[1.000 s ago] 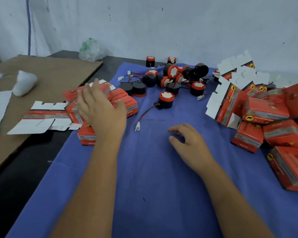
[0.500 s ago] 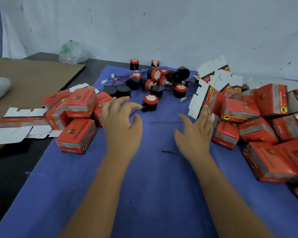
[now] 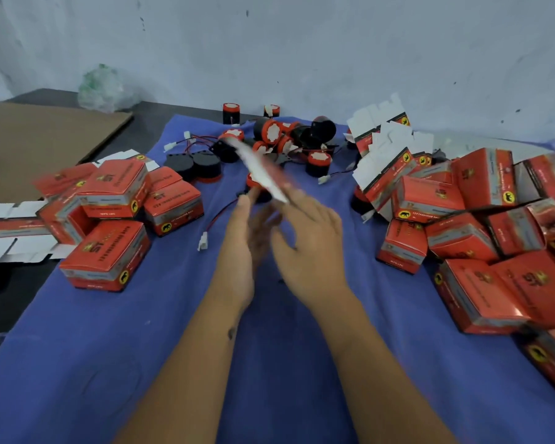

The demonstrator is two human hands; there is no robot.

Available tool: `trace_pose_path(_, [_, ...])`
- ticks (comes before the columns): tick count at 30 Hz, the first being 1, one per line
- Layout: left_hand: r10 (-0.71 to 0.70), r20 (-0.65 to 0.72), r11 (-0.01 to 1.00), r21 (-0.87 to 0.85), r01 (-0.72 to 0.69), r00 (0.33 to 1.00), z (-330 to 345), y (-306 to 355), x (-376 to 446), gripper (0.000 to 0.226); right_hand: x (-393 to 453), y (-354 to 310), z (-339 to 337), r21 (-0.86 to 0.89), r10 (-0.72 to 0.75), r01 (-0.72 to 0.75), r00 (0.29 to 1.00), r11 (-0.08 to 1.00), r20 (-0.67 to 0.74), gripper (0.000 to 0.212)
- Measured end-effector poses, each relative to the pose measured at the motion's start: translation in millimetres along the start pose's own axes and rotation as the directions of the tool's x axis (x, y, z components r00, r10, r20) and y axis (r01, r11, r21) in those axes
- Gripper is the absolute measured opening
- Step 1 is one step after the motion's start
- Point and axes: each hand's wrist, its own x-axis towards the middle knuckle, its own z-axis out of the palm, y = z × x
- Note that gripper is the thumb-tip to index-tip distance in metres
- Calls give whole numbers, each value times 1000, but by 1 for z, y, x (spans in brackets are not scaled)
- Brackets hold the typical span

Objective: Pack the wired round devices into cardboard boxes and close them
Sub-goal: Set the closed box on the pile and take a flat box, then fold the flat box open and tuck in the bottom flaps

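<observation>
Several closed red boxes (image 3: 104, 253) are showing "ST" lettering and a yellow elephant badge; smaller print is unreadable. Both hands, empty half a second ago, are now meeting over the blue surface (image 3: 141, 363): right hand (image 3: 311, 248) pinching a blurred flat carton (image 3: 263, 169), left hand (image 3: 249, 238) touching it, fingers straight. Round devices (image 3: 271, 131) are lying behind.

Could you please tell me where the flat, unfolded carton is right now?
In the head view the flat carton is mid-frame, blurred, held up between the right hand and left hand, just before the pile of round devices.

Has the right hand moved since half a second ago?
Yes. The right hand left the flat boxes stack, swinging left toward the left hand, carrying a flat box.
</observation>
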Motion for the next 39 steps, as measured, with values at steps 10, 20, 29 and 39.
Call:
trace_pose_path(10, [404, 170, 709, 562, -425, 899, -8, -1, -15, 43, -29, -3, -8, 669, 325, -397, 915, 628, 238, 25])
trace_pose_path(20, [297, 146, 558, 775, -296, 944, -12, -3, -13, 59, -14, 21, -32, 845, 639, -470, 738, 256, 217, 51])
trace_pose_path(29, [226, 98, 758, 607, -239, 969, -6, 4, -18, 47, -19, 22, -21, 605, 455, -365, 890, 707, 4, 60])
trace_pose_path(39, [218, -114, 910, 383, -160, 969, -17, 2, -6, 44, -24, 23, -25, -58, 75, -64, 975, 996, 207, 21])
